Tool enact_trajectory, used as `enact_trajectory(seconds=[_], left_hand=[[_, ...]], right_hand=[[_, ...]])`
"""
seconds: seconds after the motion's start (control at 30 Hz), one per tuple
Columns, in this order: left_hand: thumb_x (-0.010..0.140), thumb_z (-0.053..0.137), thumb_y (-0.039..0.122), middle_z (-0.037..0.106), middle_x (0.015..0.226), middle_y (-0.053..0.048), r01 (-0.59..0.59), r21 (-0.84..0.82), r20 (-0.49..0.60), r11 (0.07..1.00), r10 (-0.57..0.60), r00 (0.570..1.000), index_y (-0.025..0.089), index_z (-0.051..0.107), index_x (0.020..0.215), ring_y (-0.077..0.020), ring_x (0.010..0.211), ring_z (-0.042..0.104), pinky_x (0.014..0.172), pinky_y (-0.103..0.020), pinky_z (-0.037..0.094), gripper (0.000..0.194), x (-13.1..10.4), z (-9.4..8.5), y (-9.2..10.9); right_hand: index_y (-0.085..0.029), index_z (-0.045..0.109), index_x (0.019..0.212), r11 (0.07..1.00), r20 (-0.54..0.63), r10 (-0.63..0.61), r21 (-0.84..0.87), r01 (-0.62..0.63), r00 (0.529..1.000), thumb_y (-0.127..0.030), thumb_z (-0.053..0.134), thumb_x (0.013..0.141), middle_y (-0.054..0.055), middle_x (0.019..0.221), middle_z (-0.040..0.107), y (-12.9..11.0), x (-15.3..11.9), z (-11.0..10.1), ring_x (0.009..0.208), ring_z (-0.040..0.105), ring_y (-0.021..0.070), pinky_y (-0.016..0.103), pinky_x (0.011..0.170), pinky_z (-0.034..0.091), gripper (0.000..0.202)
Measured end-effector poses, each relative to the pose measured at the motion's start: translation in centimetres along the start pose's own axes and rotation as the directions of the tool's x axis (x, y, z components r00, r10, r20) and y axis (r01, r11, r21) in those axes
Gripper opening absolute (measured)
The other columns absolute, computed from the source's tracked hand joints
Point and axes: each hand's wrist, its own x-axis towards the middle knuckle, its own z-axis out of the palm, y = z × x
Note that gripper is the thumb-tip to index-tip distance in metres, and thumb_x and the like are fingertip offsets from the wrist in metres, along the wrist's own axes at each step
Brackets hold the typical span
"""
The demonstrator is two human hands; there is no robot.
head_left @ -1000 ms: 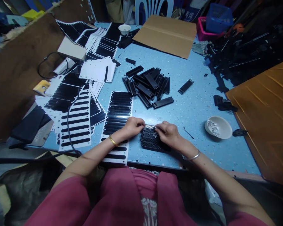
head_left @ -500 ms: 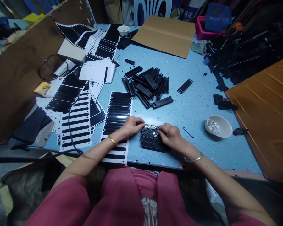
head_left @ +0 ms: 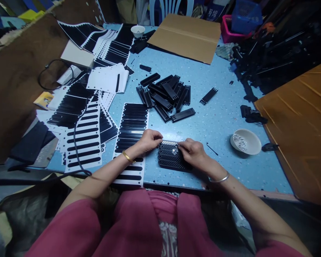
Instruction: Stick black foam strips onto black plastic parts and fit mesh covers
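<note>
Several black strips with a diamond-patterned surface [head_left: 168,157] lie side by side near the table's front edge. A few small silver nut-like rings [head_left: 174,151] rest on top of them. At the far side of this row, a shiny patterned strip [head_left: 169,143] spans between my hands. My left hand [head_left: 149,140] pinches its left end with thumb and forefinger. At the other end, my right hand [head_left: 193,149] closes its fingertips on the strip's corner and partly covers the row's right side. Whether a small ring is also between the right fingertips is hidden.
Beyond my hands lies a heap of black slotted plastic pieces [head_left: 167,94]. A white bowl of small metal rings [head_left: 246,142] stands to the right. Sheets of black adhesive strips [head_left: 131,128] are at left, with a cable [head_left: 75,139] across some. Cardboard [head_left: 187,37] lies behind.
The view has shifted slightly, moving everything a little up and left. Both hands keep their pinch on the patterned strip, with hardly any visible movement.
</note>
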Motion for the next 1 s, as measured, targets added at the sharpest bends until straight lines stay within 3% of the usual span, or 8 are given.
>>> enact_trajectory(seconds=[0.13, 0.23, 0.3, 0.4, 0.57, 0.77, 1.0], left_hand=[[0.082, 0.057, 0.020, 0.075, 0.084, -0.009, -0.193, 0.394, -0.068, 0.899, 0.238, 0.969, 0.015, 0.074, 0.091, -0.0196, 0.075, 0.068, 0.071, -0.033, 0.052, 0.020, -1.5, 0.2, 1.3], [0.086, 0.052, 0.018, 0.071, 0.110, -0.016, -0.375, 0.595, 0.031, 0.711, 0.446, 0.895, 0.016, 0.074, 0.094, -0.0297, 0.100, 0.067, 0.083, -0.046, 0.049, 0.023, -3.1, 0.9, 2.4], [0.087, 0.052, 0.016, 0.067, 0.123, -0.017, -0.434, 0.644, 0.096, 0.630, 0.497, 0.863, 0.017, 0.074, 0.094, -0.0358, 0.115, 0.061, 0.085, -0.050, 0.046, 0.024, -3.7, 1.7, 2.9], [0.089, 0.052, 0.016, 0.065, 0.128, -0.015, -0.452, 0.647, 0.128, 0.614, 0.497, 0.858, 0.018, 0.074, 0.096, -0.0391, 0.126, 0.053, 0.087, -0.052, 0.044, 0.024, -3.8, 2.9, 2.8], [0.090, 0.054, 0.018, 0.065, 0.130, -0.013, -0.446, 0.632, 0.144, 0.634, 0.469, 0.871, 0.019, 0.075, 0.092, -0.0412, 0.127, 0.052, 0.091, -0.055, 0.042, 0.021, -3.3, 3.9, 2.5], [0.090, 0.056, 0.018, 0.065, 0.129, -0.012, -0.448, 0.617, 0.140, 0.647, 0.469, 0.872, 0.018, 0.074, 0.088, -0.0411, 0.126, 0.053, 0.093, -0.056, 0.040, 0.019, -3.2, 3.9, 2.5], [0.090, 0.055, 0.019, 0.065, 0.129, -0.012, -0.445, 0.603, 0.155, 0.662, 0.450, 0.879, 0.019, 0.074, 0.090, -0.0413, 0.125, 0.053, 0.091, -0.056, 0.040, 0.019, -2.9, 4.1, 2.2]], right_hand=[[-0.019, 0.077, 0.096, 0.998, -0.013, -0.033, -0.057, 0.033, 0.999, -0.019, 0.049, 0.090, 0.006, 0.070, 0.063, -0.5, -0.4, -0.7, 0.060, 0.054, 0.0144, 0.026, 0.057, 0.038, 0.029], [-0.021, 0.076, 0.105, 0.990, -0.002, -0.091, -0.108, 0.090, 0.996, -0.015, 0.047, 0.089, 0.004, 0.066, 0.060, -0.7, -0.6, -0.9, 0.056, 0.048, 0.0134, 0.026, 0.055, 0.032, 0.033], [-0.023, 0.075, 0.109, 0.983, 0.028, -0.120, -0.136, 0.122, 0.992, -0.011, 0.047, 0.087, 0.004, 0.066, 0.059, -0.7, -0.5, -0.9, 0.055, 0.046, 0.0132, 0.026, 0.055, 0.030, 0.037], [-0.023, 0.075, 0.104, 0.978, 0.103, -0.135, -0.145, 0.149, 0.986, -0.009, 0.047, 0.086, 0.003, 0.067, 0.059, -0.6, -0.2, -1.0, 0.056, 0.046, 0.0132, 0.026, 0.055, 0.027, 0.037], [-0.019, 0.075, 0.089, 0.978, 0.171, -0.107, -0.162, 0.135, 0.980, -0.014, 0.046, 0.090, 0.005, 0.070, 0.063, -0.3, 0.0, -1.4, 0.059, 0.051, 0.0138, 0.026, 0.057, 0.028, 0.029], [-0.016, 0.072, 0.085, 0.986, 0.101, -0.033, -0.157, 0.049, 0.994, -0.019, 0.046, 0.093, 0.008, 0.075, 0.068, 0.7, -1.8, -1.5, 0.062, 0.057, 0.0150, 0.026, 0.059, 0.035, 0.028], [-0.016, 0.074, 0.085, 0.987, -0.060, 0.034, -0.156, -0.043, 0.998, -0.024, 0.044, 0.094, 0.009, 0.072, 0.067, 1.7, -4.2, -1.2, 0.063, 0.059, 0.0168, 0.028, 0.059, 0.039, 0.031]])
